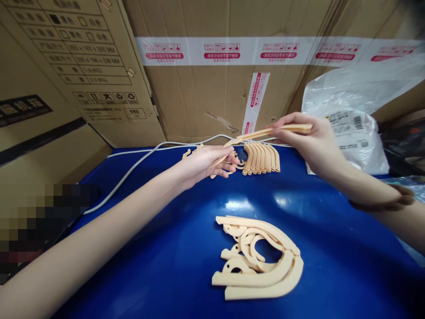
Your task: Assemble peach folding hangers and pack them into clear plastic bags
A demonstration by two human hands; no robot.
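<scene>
In my right hand point(308, 137), thumb and fingers pinch a long cream plastic hanger arm point(255, 134), which points left toward my other hand. My left hand point(214, 159) is near the back of the blue table, with a second cream hanger piece point(219, 160) between thumb and fingers; its fingers partly hide that piece. The near ends of the two pieces come close together, and I cannot tell whether they touch. Beneath and behind my left hand lie small cream hooks point(239, 165), partly covered. A neat row of curved hanger arms point(262, 158) rests just right of them.
Nearer me, a loose pile of folding hanger parts point(265, 279) lies on the blue table point(159, 266). A white cable point(133, 170) runs along the back left. Cardboard boxes point(199, 102) wall off the rear and left; a clear plastic bag point(352, 141) sits at the right.
</scene>
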